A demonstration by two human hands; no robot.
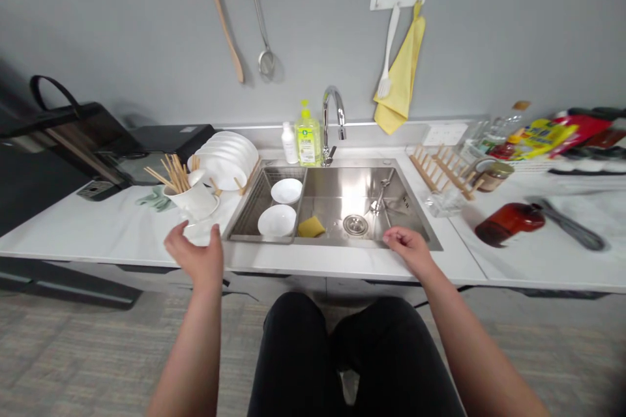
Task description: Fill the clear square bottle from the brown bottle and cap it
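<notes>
My left hand is at the counter's front edge, thumb and fingers spread wide with nothing between them. Just beyond it a white ceramic pitcher holds a bunch of wooden chopsticks. My right hand is over the front right rim of the steel sink, its fingers curled together. A thin pale line shows at its fingertips, but I cannot make out whether it is held. In the sink, a wire basket contains two white bowls, and a yellow sponge lies beside it.
White plates stand in a rack left of the sink. Behind it are a green soap bottle, a white bottle and the faucet. To the right are a wooden rack, a jar and a lying brown bottle.
</notes>
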